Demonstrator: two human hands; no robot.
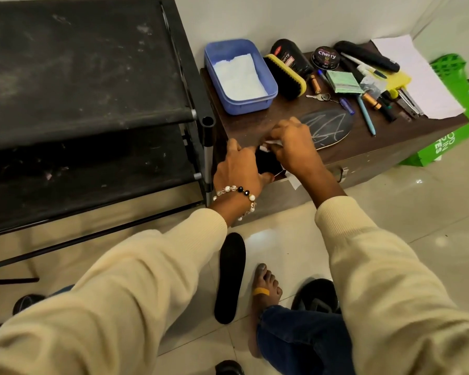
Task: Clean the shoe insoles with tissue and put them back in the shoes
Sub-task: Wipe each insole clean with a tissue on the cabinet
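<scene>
A black insole [333, 127] with pale scribble marks lies across the front of the low brown table [385, 142]. My left hand [241, 169] grips its heel end at the table's front edge. My right hand [293, 147] pinches a white tissue [272, 142] and presses it on the insole's middle. A second black insole [230, 277] lies flat on the floor tiles between my arms. A black shoe [317, 296] stands on the floor beside a bare foot [266, 290]. More tissue [238, 77] sits in a blue plastic tub [270, 97] at the table's back left.
A black shoe rack [92, 104] stands close on the left. The table also carries a shoe brush [284, 77], polish tins, batteries, keys, pens and paper [417, 77]. A green box [466, 125] sits at the right. Other dark shoes [229, 368] lie on the floor nearby.
</scene>
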